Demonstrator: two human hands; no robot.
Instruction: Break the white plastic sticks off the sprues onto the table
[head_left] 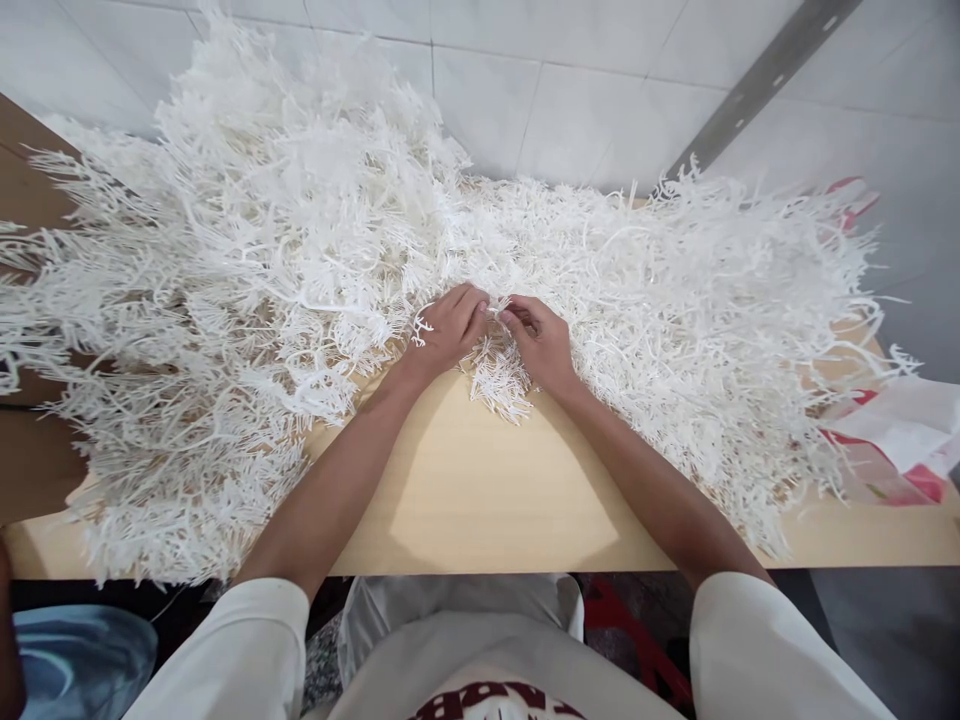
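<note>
Both of my hands meet near the middle of the table, a small gap between them. My left hand (451, 325) is closed, its fingertips pinching a white branched plastic sprig, part of which sticks out by the wrist. Facing it, my right hand (541, 340) is also closed, thumb and forefinger pinched on the white sprig (494, 309) between the hands. Just below them a small clump of white sprigs (501, 385) lies on the tabletop. A tall heap of white sprigs (285, 220) rises at the left, and a lower heap (697, 330) spreads to the right.
The pale wooden table (495, 490) ends close to my body. A cardboard box (34, 440) stands at the far left. At the right edge lies a white and red plastic bag (900, 430). Behind is a tiled wall (570, 90) with a metal post (757, 85).
</note>
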